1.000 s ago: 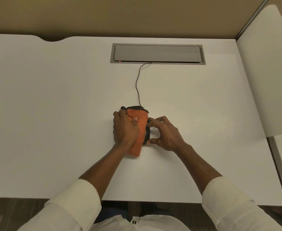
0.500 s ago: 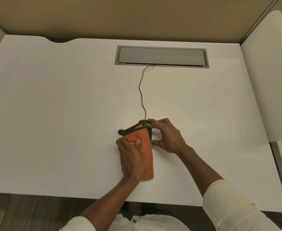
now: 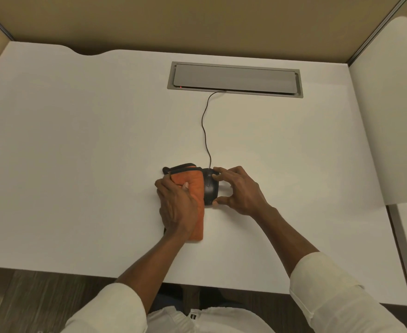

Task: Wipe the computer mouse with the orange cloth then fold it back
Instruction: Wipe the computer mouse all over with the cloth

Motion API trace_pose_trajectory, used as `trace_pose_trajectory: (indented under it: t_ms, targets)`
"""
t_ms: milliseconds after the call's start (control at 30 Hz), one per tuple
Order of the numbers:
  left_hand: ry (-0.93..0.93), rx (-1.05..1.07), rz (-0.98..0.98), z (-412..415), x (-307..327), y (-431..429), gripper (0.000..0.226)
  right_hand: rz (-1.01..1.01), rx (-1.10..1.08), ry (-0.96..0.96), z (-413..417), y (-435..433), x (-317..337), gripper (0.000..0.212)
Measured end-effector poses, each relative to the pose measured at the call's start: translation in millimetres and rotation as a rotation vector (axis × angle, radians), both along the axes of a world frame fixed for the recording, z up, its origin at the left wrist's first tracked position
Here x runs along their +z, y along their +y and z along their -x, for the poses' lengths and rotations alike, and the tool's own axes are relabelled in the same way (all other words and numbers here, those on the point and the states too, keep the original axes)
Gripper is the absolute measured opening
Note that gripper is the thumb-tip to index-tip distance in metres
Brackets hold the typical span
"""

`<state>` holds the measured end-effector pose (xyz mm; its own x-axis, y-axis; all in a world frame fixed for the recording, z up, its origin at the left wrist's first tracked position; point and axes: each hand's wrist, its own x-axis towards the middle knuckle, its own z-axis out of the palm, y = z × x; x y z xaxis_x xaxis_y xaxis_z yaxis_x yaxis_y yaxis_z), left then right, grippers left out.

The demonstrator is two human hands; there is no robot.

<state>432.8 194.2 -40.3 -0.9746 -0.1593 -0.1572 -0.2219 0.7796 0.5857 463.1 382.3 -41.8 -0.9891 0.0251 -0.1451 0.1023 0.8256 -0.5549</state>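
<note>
Wiping shifts to the mouse's left flank

Sliding leftward since half a second ago, the orange cloth [image 3: 194, 188] now bares the black top of the computer mouse [image 3: 210, 188], which sits mid-tabletop [image 3: 77, 140]; the left hand [image 3: 177, 207] presses flat on the cloth against the mouse's left side; the right hand [image 3: 239, 191] pinches the mouse between thumb and fingertips, steadying it; wiping looks unfinished and folding has not begun; the mouse's left half hides beneath cloth; the cloth's dark edging and its near end under the wrist are hard to read.
</note>
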Motion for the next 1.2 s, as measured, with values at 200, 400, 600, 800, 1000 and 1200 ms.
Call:
trace_pose_trajectory:
  t_ms: [200, 400, 600, 800, 1000, 1200]
  targets:
    - [-0.021, 0.000, -0.006, -16.8, -1.9, -5.8, 0.067, -0.020, 0.007, -0.010, 1.4, 0.6, 2.4, 0.074]
    - [-0.082, 0.026, -0.101, -45.8, 2.6, -17.7, 0.067, -0.025, 0.002, -0.010, 1.1, 0.1, 5.3, 0.076]
    - [-0.086, 0.072, -0.177, -56.5, 20.5, -34.6, 0.051, -0.028, 0.008, -0.023, -1.1, -0.5, 7.8, 0.080]
    - [-0.085, 0.183, -0.310, -55.0, 34.8, -54.8, 0.039, 0.022, 0.013, -0.020, -2.2, 2.3, 9.1, 0.089]
    - [-0.135, 0.282, -0.496, -56.0, 50.8, -63.6, 0.028, 0.074, -0.098, 0.133, -21.3, -12.0, 31.6, 0.057]
    - [-0.487, 0.365, -0.782, -47.3, 73.1, -65.4, 0.036, 0.413, -0.093, 0.278, -67.9, -56.1, 67.2, 0.035]
